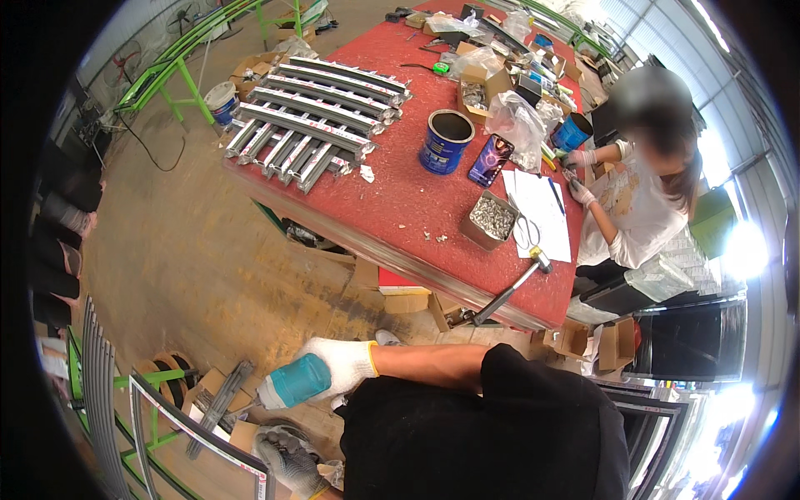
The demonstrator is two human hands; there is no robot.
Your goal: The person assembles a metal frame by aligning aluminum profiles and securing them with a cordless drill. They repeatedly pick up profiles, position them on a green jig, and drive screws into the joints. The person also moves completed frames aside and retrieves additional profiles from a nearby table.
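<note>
Gloved in white knit, the right hand (346,363) grips a teal power drill (292,382) pointed down at a metal frame (196,433), which the grey-gloved left hand (287,458) clasps, apparently steadying it. Behind, ribbed aluminium rails (321,117) lie stacked on a red workbench (400,196), where a seated co-worker (637,200) handles small parts.

My right hand (346,365) grips a teal power drill (293,382) at seven o'clock — my left hand (287,457) steadies a metal frame (196,433); red table (400,196) at twelve.
</note>
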